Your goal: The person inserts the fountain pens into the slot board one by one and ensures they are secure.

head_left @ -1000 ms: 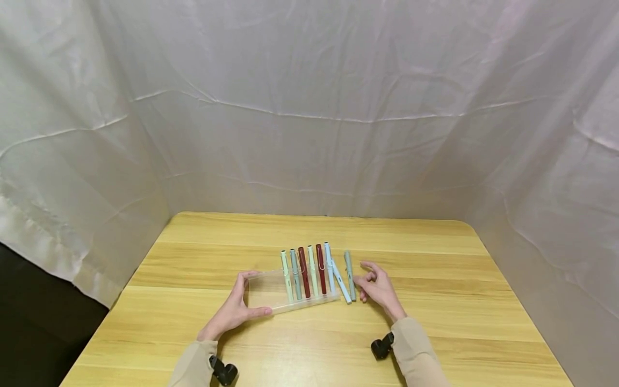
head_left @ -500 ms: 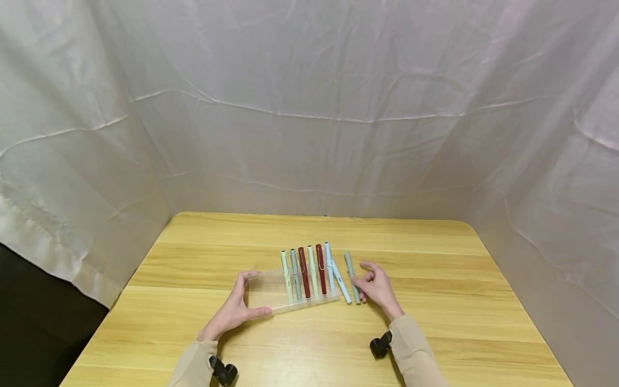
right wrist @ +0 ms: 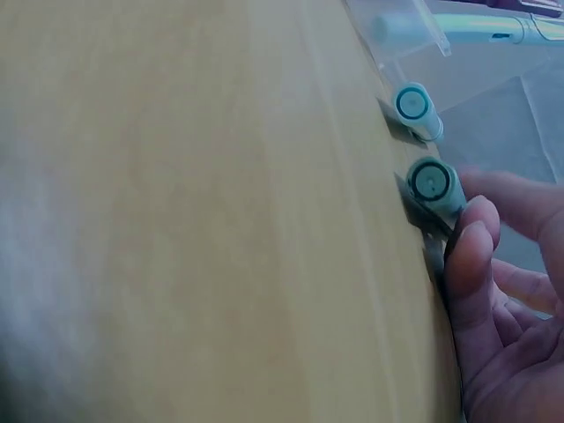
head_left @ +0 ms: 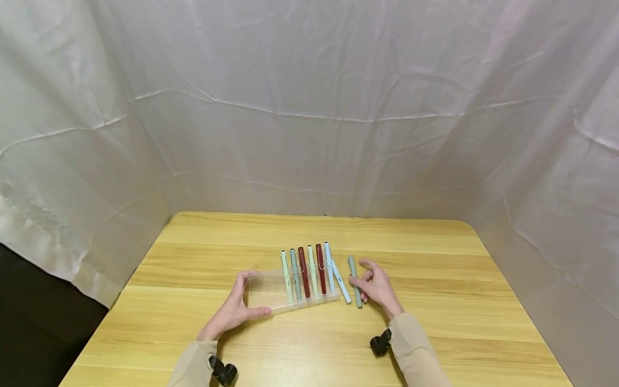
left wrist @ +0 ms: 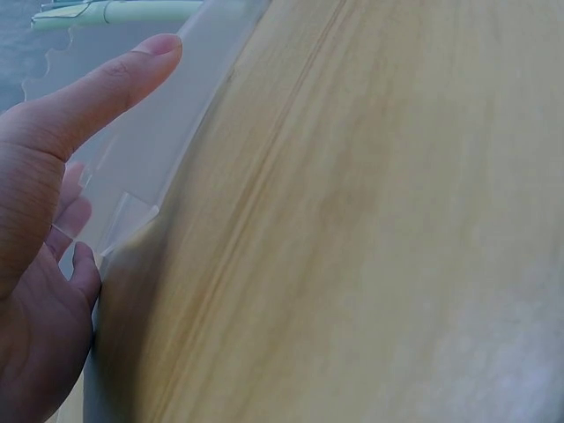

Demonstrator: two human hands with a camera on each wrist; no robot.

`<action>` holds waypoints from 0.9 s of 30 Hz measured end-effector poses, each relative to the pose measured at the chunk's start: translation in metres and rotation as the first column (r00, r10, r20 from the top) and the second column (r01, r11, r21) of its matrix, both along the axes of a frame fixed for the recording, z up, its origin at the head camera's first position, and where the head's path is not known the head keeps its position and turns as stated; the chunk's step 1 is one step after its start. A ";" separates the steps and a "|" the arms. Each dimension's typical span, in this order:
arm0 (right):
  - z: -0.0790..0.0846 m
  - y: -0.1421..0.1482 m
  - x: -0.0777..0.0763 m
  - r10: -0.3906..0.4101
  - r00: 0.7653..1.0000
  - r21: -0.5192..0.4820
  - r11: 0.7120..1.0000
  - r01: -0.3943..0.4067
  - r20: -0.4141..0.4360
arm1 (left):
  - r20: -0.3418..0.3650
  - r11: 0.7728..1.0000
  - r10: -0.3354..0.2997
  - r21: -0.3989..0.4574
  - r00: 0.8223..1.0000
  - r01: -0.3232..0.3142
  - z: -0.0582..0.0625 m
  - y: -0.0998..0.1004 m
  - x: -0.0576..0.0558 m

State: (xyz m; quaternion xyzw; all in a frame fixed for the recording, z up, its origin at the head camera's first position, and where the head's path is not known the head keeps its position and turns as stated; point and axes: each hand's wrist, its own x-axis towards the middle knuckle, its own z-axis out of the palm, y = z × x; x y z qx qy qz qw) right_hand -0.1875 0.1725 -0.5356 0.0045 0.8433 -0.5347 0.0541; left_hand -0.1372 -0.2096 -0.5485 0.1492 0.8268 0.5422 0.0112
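My left hand (head_left: 234,310) grips the left end of a clear plastic pen tray (head_left: 263,290), thumb along its front edge and fingers behind. In the left wrist view the thumb (left wrist: 123,84) lies over the clear wall. Several capped pens stand side by side in the tray: pale green, grey-teal, dark red (head_left: 304,273) and light blue. On the table my right hand (head_left: 380,291) pinches a grey-green pen (head_left: 353,267) between thumb and fingers. The right wrist view shows this pen's round end (right wrist: 431,181) beside the fingertips. Part of its barrel is hidden by the thumb.
A loose light blue pen (head_left: 342,284) lies slanted between the tray's right end and the grey-green pen. The wooden table (head_left: 309,349) extends around both hands. Pale cloth (head_left: 309,150) hangs behind and at the sides.
The grey-green pen has slid slightly toward me and to the right, its tilt a little changed, and the right thumb now lies across it. The left hand and tray have stayed put.
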 end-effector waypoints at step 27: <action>0.006 -0.003 -0.006 0.037 0.999 0.145 0.989 -0.042 0.036 | 0.012 1.000 0.014 -0.005 1.000 -0.014 0.001 0.001 0.001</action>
